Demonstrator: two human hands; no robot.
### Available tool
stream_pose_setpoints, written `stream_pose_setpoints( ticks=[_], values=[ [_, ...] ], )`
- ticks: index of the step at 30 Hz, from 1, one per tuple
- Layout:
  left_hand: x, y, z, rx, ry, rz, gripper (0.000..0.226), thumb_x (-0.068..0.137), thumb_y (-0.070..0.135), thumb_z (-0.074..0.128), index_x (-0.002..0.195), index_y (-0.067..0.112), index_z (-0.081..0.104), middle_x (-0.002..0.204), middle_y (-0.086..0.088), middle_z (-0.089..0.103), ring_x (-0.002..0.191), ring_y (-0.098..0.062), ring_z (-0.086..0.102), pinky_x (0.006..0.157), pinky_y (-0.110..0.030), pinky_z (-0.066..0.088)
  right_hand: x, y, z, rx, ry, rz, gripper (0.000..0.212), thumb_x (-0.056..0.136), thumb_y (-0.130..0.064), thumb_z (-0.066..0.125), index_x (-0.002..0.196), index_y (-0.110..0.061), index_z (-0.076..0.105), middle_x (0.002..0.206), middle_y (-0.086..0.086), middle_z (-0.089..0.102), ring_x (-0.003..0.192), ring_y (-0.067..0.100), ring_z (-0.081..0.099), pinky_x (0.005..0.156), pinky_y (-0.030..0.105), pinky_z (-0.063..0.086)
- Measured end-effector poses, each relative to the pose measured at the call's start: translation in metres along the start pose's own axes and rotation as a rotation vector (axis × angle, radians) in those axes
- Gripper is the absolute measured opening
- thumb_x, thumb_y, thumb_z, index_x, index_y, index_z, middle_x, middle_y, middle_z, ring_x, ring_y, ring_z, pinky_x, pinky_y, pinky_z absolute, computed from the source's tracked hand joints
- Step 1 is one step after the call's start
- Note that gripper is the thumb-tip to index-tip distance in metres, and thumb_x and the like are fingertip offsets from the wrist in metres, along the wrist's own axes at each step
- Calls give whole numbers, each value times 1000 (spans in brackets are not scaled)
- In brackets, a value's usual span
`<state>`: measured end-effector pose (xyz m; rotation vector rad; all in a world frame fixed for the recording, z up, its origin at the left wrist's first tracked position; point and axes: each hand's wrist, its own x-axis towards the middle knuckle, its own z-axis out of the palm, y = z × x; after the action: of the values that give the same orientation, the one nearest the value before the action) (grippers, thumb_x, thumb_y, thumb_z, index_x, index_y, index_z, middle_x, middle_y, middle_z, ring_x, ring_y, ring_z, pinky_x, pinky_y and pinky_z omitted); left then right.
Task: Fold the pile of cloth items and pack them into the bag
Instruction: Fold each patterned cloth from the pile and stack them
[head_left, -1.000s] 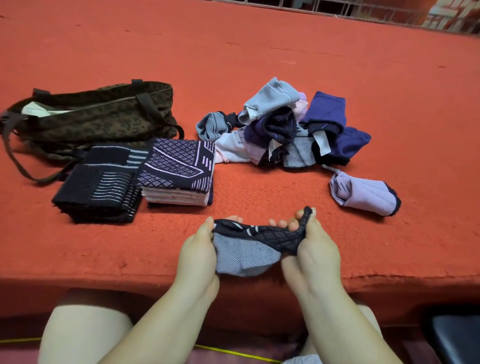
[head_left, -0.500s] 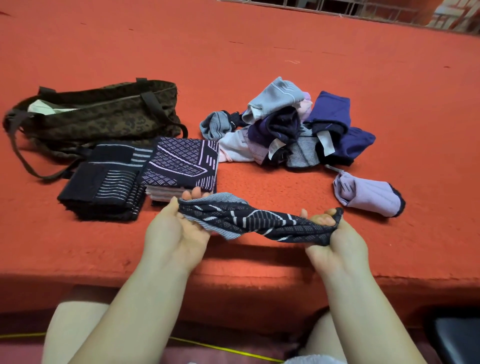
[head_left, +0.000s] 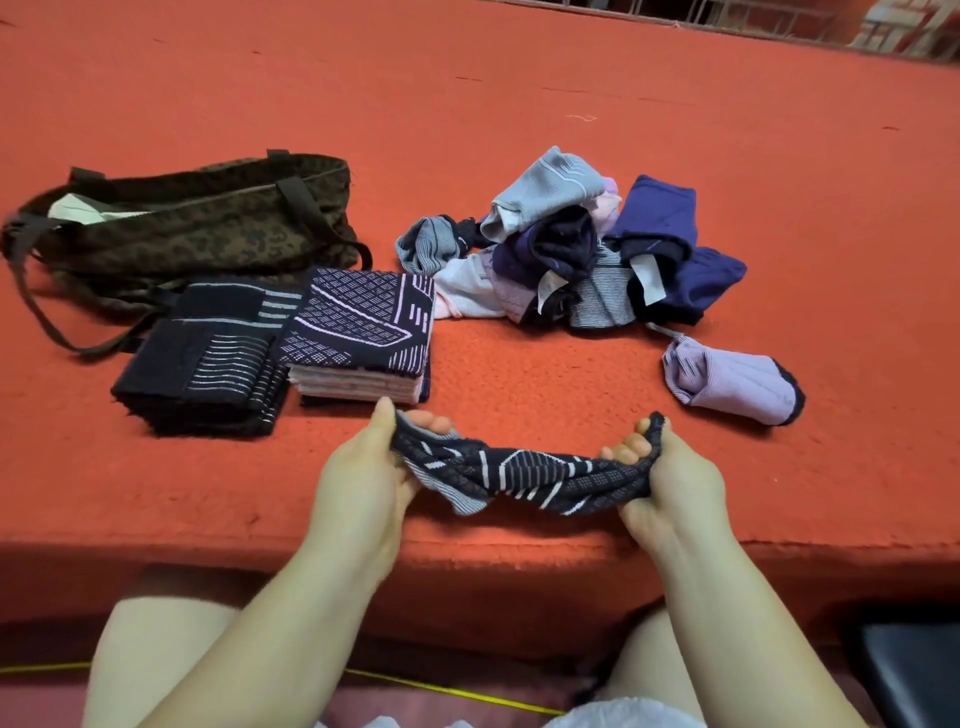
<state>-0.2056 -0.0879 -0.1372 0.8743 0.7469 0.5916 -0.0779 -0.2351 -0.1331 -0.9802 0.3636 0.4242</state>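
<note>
Both hands: my left hand (head_left: 363, 470) and right hand (head_left: 670, 480) each gripped one end of the dark navy patterned knit cloth (head_left: 519, 475).
Axis: it ran left to right between them, twisted, sagging above the near edge of the red carpeted worktop (head_left: 519, 104).
Fingers: curled round the bunched ends, thumbs on top.
Stack: the folded patterned pile (head_left: 363, 332) lay just beyond my left hand, which was nearer.
Bag: the camouflage fabric bag (head_left: 197, 223) lay behind it.

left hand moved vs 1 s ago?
Yes. The left hand went outward to the left, stretching the dark patterned cloth, and now sits below the folded stack.
</note>
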Motion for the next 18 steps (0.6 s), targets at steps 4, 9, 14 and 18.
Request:
stream_pose_setpoints(
  ticks=[4, 9, 14, 18],
  values=[
    [-10, -18, -13, 686, -75, 645, 18, 95, 29, 48, 95, 31, 66, 105, 16, 67, 103, 4, 58, 92, -15, 38, -1, 11, -3, 10, 1, 45, 35, 103, -28, 37, 71, -13, 44, 40, -4, 36, 33, 9, 35, 59, 29, 44],
    [-12, -20, -6, 1248, -456, 1100, 36, 86, 49, 51, 105, 24, 68, 110, 12, 67, 108, -8, 56, 104, -34, 34, -8, 13, 0, -41, -86, -4, 44, 92, -53, 47, 71, -15, 44, 47, -2, 34, 39, 11, 35, 58, 29, 45],
    [8, -15, -14, 1475, -691, 620, 68, 63, 78, 44, 115, 37, 57, 111, 22, 59, 105, 0, 52, 97, -26, 38, -9, 12, -4, -254, -94, -224, 37, 88, -36, 62, 66, -17, 39, 46, -5, 33, 40, 8, 35, 55, 26, 47],
    [18, -19, -26, 1395, -720, 594, 50, 67, 68, 56, 111, 42, 58, 103, 23, 59, 100, 3, 49, 92, -19, 36, -2, 7, -14, -178, -64, -222, 36, 90, -34, 61, 68, -18, 37, 47, -6, 31, 41, 8, 34, 56, 27, 46]
  ],
)
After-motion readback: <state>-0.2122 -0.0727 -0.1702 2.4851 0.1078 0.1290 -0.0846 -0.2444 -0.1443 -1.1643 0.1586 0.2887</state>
